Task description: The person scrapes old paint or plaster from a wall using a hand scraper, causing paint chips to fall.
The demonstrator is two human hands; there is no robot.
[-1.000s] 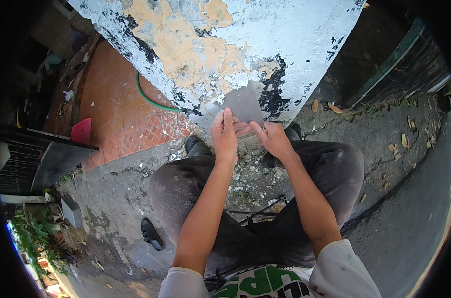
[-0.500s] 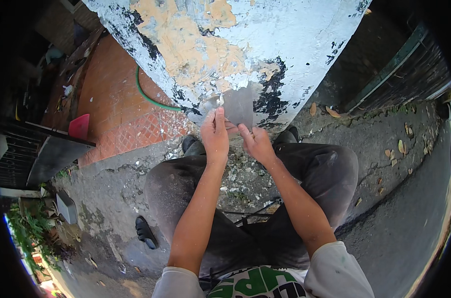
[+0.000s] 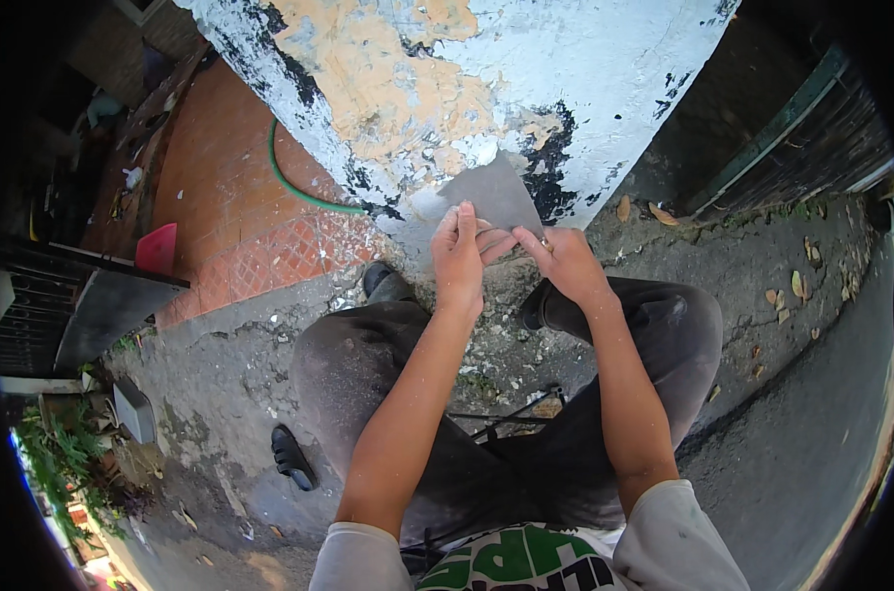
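Sandpaper sheet, grey and slightly curled, held flat against the foot of the peeling pillar, just below its bare orange patch. Pinched along the lower edge from both sides: left hand with its grip closed on the near-left corner, fingers pointing up toward the pillar; right hand with its grip closed on the near-right edge, thumb and forefinger on the paper. Hands almost touching each other, both just short of the pillar.

Judged as readying the sheet for rubbing. Best done by keeping the paper taut between the two grips, creasing or squaring it cleanly rather than crumpling, and setting the grit side toward the pillar; probably wise to keep fingertips behind the sheet, off the rough flaking paint. Grit side not told from this view.

Counted: one sheet; two hands; one pillar; one green hose curving round the pillar's left foot; one red scoop well left of the pillar; one black sandal far out from it; two dark shoes planted just before its base; several dry leaves to its right.
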